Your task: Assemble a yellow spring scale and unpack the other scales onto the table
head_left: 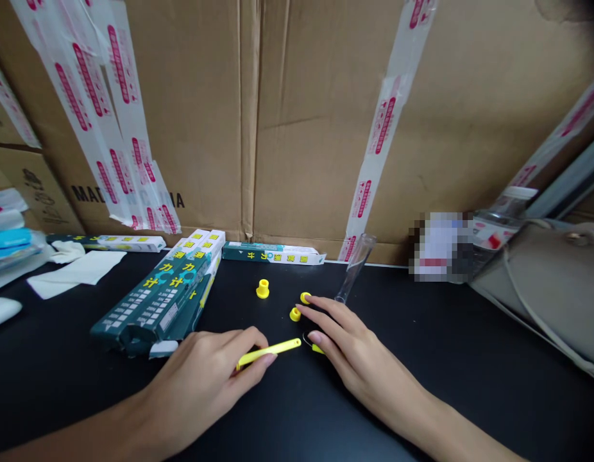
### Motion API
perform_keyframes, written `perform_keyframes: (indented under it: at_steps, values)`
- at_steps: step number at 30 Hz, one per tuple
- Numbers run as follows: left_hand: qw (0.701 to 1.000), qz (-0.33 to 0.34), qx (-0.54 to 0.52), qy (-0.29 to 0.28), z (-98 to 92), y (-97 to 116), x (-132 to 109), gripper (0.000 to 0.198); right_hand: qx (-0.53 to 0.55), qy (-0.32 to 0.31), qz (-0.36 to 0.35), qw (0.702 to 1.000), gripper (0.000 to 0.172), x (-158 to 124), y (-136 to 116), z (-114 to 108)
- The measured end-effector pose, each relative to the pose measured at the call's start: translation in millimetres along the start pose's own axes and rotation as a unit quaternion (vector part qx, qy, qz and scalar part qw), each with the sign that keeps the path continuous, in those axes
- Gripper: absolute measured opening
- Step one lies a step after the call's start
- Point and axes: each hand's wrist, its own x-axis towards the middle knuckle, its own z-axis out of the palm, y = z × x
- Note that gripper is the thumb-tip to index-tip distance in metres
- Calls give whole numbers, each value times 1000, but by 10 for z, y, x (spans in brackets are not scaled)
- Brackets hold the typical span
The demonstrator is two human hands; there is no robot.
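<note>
Left hand: fingers pinch a yellow stick. Beyond them, an upright yellow cap. Right hand: fingers loosely spread, tips beside two small caps. Just past them, a glass tube. Risk: a careless brush could send the caps rolling or knock the tube over on the tabletop.

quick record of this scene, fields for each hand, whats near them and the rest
left hand: holds a yellow plastic stick
right hand: open, fingertips at a small yellow ring
nearby: a second small yellow ring; an upright flanged yellow piece; a tilted clear tube
surface: black tabletop
rest: dark green printed boxes; taped cardboard wall; plastic bottle; beige bag
</note>
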Motion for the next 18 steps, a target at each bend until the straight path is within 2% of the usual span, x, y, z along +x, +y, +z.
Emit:
perform_keyframes:
  at_steps: [12,18]
  values:
    - [999,10,24,-23,-19,9,9,10,32,-19,13,999,39,-4,-14,-10]
    - [999,15,26,-34,-45,38,28,10,80,25,27,996,40,-1,51,18]
